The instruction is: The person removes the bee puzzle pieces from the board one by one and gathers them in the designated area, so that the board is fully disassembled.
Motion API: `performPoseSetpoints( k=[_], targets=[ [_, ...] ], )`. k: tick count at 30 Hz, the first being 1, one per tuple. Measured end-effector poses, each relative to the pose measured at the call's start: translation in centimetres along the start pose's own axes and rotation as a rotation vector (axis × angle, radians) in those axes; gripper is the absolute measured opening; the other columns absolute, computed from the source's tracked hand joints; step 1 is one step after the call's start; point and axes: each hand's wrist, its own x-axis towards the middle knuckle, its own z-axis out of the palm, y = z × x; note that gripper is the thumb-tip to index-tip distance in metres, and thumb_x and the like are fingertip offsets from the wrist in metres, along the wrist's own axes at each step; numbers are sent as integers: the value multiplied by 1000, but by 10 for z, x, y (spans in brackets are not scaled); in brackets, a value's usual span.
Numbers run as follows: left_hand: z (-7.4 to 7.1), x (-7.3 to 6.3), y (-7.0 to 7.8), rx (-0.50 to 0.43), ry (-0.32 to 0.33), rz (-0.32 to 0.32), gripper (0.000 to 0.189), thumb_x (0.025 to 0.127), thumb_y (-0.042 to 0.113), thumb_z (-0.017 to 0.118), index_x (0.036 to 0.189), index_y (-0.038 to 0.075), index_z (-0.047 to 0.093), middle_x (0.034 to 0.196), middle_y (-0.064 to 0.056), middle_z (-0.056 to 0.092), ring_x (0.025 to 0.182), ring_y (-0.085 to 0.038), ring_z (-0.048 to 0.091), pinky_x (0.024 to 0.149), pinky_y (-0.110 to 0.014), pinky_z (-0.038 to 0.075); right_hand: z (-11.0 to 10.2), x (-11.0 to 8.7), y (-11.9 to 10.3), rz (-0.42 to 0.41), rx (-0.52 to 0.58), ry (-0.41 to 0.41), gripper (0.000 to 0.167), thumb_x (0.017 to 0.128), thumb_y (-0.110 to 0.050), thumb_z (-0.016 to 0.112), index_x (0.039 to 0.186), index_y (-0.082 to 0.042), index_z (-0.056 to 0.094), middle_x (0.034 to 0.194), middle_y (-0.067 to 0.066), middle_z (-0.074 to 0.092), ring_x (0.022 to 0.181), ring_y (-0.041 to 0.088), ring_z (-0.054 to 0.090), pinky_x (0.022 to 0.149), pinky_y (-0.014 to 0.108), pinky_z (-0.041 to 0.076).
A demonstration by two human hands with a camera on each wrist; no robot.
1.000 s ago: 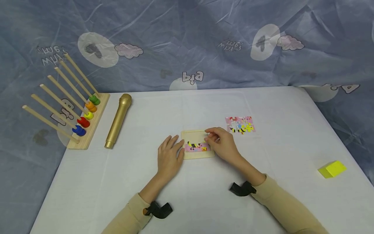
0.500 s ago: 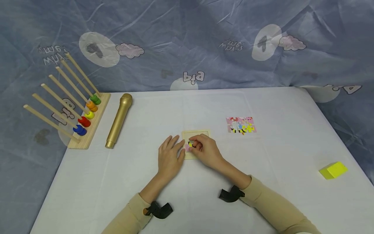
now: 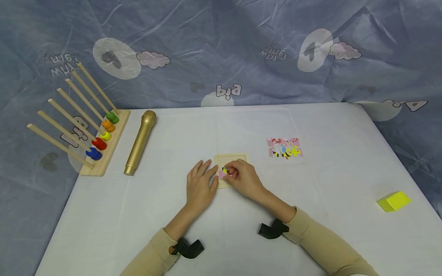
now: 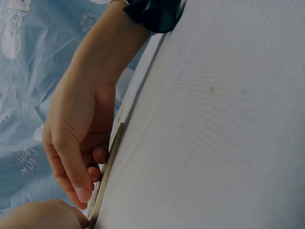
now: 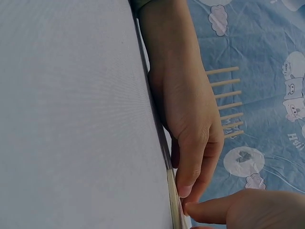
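Observation:
On the white table in the head view lies a shallow wooden puzzle tray [image 3: 238, 156], partly covered by the right hand. A strip of pink puzzle pieces with a bee picture [image 3: 221, 174] shows in its lower left. My left hand [image 3: 201, 188] rests with spread fingers at the tray's left edge, index finger and thumb touching it. My right hand [image 3: 246, 179] reaches over the tray, with thumb and index finger pinching a puzzle piece in that strip; the fingers hide most of it. Both wrist views show the tray edge-on [image 4: 106, 179], so the piece is not visible there.
More joined puzzle pieces [image 3: 284, 148] lie right of the tray. A gold toy microphone [image 3: 140, 143] and a wooden peg stand with coloured beads [image 3: 103, 159] are at the left. A yellow block [image 3: 393, 201] sits near the right edge. A patterned blue cloth [image 3: 221, 50] hangs behind.
My right hand has moved left from the tray's right edge to the bee picture, and has stayed nearly still over the last half second. My left hand has kept its place.

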Motion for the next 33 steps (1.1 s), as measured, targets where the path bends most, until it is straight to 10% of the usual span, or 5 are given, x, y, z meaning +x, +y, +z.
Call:
performPoseSetpoints(
  k=[33],
  targets=[
    [-1, -1, 2, -16, 21, 6, 31, 91, 20, 65, 119, 9, 71, 136, -13, 60, 135, -35, 45, 108, -54, 34, 2, -1, 1, 13, -64, -30, 27, 74, -4, 81, 91, -6, 60, 81, 3, 56, 67, 9, 49, 61, 22, 41]
  ],
)
